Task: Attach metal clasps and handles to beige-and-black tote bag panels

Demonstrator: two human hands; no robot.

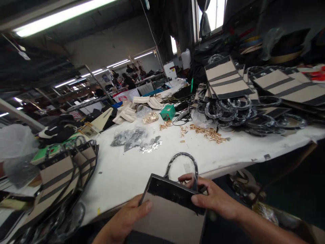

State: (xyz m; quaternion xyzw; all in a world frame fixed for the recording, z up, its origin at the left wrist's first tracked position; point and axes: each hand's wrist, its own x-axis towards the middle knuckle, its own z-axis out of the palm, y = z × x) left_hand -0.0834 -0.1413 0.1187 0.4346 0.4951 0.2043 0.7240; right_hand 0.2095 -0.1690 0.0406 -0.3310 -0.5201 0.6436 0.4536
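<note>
I hold a beige handbag with a black top band and a black loop handle at the near edge of the white table. My left hand grips its left side, thumb on the beige front panel. My right hand is closed on the black top edge at the right, thumb on the band and fingers by the handle's base. The handle arches up over the table.
Finished beige-and-black bags stand in a stack at the left and lie piled at the back right with wrapped handles. Gold metal fittings, plastic packets, a green box and cream pieces lie on the table.
</note>
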